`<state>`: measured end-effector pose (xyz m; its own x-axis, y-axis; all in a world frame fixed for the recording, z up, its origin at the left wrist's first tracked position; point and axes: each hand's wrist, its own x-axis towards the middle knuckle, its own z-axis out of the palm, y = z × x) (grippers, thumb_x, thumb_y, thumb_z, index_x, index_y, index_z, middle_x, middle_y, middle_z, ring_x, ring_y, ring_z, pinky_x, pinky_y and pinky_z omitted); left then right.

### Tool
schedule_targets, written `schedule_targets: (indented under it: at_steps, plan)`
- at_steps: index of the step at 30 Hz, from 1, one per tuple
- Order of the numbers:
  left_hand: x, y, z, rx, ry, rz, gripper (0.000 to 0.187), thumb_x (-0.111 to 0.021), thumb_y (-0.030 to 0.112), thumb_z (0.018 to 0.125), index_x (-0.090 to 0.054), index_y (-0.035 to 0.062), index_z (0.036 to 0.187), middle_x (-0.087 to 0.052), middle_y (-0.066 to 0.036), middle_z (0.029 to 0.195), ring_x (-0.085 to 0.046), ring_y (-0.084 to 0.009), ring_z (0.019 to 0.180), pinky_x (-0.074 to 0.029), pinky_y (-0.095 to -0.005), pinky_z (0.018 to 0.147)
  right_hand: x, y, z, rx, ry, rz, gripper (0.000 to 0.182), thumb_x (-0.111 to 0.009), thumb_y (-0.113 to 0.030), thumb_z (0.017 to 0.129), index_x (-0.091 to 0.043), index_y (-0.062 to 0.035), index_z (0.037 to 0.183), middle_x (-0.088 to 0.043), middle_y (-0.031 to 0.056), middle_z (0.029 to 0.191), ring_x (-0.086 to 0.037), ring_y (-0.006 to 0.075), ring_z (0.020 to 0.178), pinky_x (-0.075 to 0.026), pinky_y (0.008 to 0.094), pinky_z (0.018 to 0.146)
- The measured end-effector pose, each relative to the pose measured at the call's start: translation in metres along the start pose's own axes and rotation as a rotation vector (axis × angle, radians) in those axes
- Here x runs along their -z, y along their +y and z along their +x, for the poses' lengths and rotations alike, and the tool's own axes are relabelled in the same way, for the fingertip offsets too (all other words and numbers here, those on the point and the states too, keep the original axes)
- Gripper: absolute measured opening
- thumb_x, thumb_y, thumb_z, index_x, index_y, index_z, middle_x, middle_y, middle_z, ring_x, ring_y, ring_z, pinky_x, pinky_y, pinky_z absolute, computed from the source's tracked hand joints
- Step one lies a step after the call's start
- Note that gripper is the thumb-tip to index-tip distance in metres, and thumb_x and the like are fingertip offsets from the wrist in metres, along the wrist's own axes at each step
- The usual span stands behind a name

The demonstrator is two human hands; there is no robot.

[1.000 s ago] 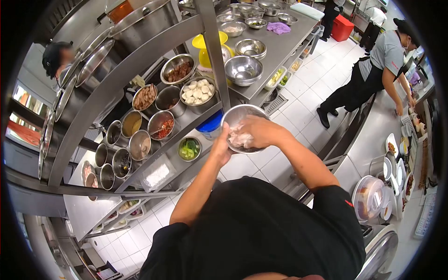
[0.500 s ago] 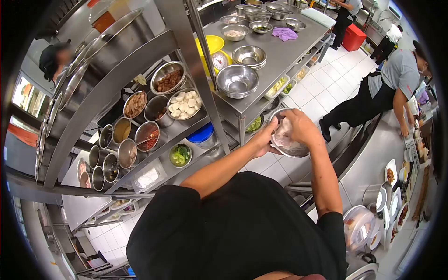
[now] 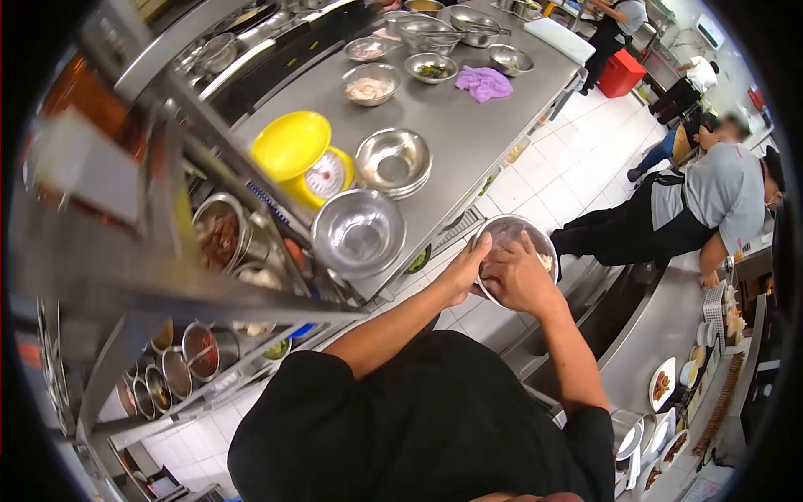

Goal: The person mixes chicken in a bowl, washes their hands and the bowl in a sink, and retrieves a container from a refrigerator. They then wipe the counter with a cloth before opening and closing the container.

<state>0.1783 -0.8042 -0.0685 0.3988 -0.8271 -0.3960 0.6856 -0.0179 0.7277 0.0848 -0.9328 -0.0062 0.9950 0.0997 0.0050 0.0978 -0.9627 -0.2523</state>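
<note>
A metal bowl (image 3: 509, 224) is held out in front of my body, its inside smeared with a whitish film. My left hand (image 3: 460, 274) grips the bowl's left side, thumb at the rim and fingers partly hidden beneath. Inside the bowl is my right hand (image 3: 524, 278), its fingers apart and reaching down to the bottom. Pale food that looks like raw meat (image 3: 546, 262) shows beside that hand. How much lies under the fingers is hidden.
A steel table (image 3: 468, 125) ahead carries a yellow scale (image 3: 324, 177), stacked metal bowls (image 3: 358, 233) and a purple cloth (image 3: 483, 84). A shelf rack with food pots (image 3: 201, 347) stands left. At right, a person in grey (image 3: 711, 197) leans on a counter (image 3: 619, 343) with plates.
My view has swung left and closer to the steel table. The bowl stays in my hands. My right hand's fingers have spread lower in it, and the pale lump beneath them shows less.
</note>
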Motion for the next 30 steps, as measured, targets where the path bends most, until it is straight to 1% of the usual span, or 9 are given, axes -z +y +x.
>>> schedule_targets:
  at_steps: [6,8,11,14,16,18,22,27,30]
  plan:
    - [-0.022,0.031,0.091,-0.230,0.007,0.056,0.074,-0.046,0.054,0.099,-0.025,0.0068,0.151,-0.037,-0.018,0.147,-0.039,-0.0269,0.134,-0.045,-0.0368,0.102,0.020,0.072,0.027,-0.369,0.198,-0.153,0.062,-0.076,-0.019,0.067,-0.052,-0.0063,0.124,-0.043,0.0208,0.141,-0.042,0.0388,0.131,-0.034,0.0543,0.106]
    - [-0.023,0.027,0.131,-0.291,0.006,0.150,0.076,-0.046,0.057,0.097,-0.024,0.0074,0.150,-0.045,-0.015,0.141,-0.060,-0.0236,0.114,-0.059,-0.0405,0.081,0.024,0.097,0.039,-0.412,0.216,-0.167,0.049,-0.068,-0.013,0.073,-0.054,-0.0086,0.120,-0.051,0.0188,0.126,-0.052,0.0382,0.115,-0.047,0.0511,0.089]
    - [-0.038,0.042,0.165,-0.050,-0.087,0.107,0.071,-0.045,0.057,0.098,-0.029,0.0084,0.147,-0.053,-0.012,0.135,-0.062,-0.0240,0.113,-0.058,-0.0444,0.083,0.015,0.162,0.050,-0.385,0.251,-0.098,0.039,-0.060,-0.006,0.078,-0.058,-0.0108,0.117,-0.057,0.0162,0.101,-0.060,0.0376,0.093,-0.052,0.0480,0.074]
    - [-0.057,0.060,0.213,0.115,-0.136,0.089,0.070,-0.040,0.060,0.097,-0.040,0.0064,0.142,-0.056,-0.012,0.133,-0.062,-0.0234,0.113,-0.056,-0.0472,0.086,0.038,0.242,0.059,-0.453,0.031,0.138,0.043,-0.066,-0.012,0.075,-0.060,-0.0077,0.117,-0.060,0.0206,0.105,-0.060,0.0390,0.100,-0.051,0.0469,0.084]
    - [-0.069,0.061,0.258,0.062,-0.117,0.084,0.068,-0.040,0.058,0.099,-0.042,0.0040,0.140,-0.058,-0.013,0.130,-0.063,-0.0237,0.111,-0.055,-0.0451,0.089,0.053,0.283,0.056,-0.399,0.159,0.205,0.051,-0.069,-0.016,0.074,-0.057,-0.0054,0.123,-0.060,0.0220,0.112,-0.059,0.0399,0.106,-0.050,0.0454,0.089]
    - [-0.084,0.056,0.307,-0.173,-0.067,0.071,0.063,-0.043,0.052,0.101,-0.040,0.0026,0.140,-0.059,-0.012,0.127,-0.063,-0.0222,0.107,-0.054,-0.0391,0.090,0.072,0.304,0.050,-0.393,0.289,0.291,0.065,-0.073,-0.026,0.076,-0.051,-0.0025,0.132,-0.058,0.0253,0.121,-0.058,0.0419,0.109,-0.049,0.0458,0.093]
    - [-0.139,0.059,0.380,-0.429,0.051,0.326,0.066,-0.040,0.045,0.103,-0.022,0.0010,0.150,-0.036,-0.015,0.148,-0.035,-0.0224,0.136,-0.029,-0.0321,0.112,0.058,0.372,0.081,-0.552,0.539,0.239,0.067,-0.069,-0.032,0.083,-0.043,-0.0003,0.136,-0.053,0.0288,0.124,-0.053,0.0462,0.112,-0.045,0.0505,0.096]
    - [-0.165,0.093,0.457,-0.164,-0.094,0.003,0.073,-0.042,0.053,0.100,-0.022,0.0025,0.149,-0.038,-0.017,0.146,-0.037,-0.0243,0.137,-0.035,-0.0368,0.111,0.091,0.461,0.105,-0.247,0.214,0.111,0.050,-0.064,-0.026,0.084,-0.053,-0.0050,0.128,-0.057,0.0250,0.123,-0.052,0.0422,0.117,-0.043,0.0535,0.097]
    - [-0.170,0.127,0.499,-0.027,-0.014,-0.024,0.066,-0.044,0.050,0.100,-0.035,0.0004,0.142,-0.044,-0.016,0.142,-0.055,-0.0262,0.122,-0.054,-0.0419,0.093,0.112,0.519,0.117,-0.141,0.233,0.008,0.055,-0.066,-0.028,0.082,-0.052,-0.0048,0.129,-0.053,0.0245,0.131,-0.052,0.0417,0.119,-0.043,0.0545,0.097]
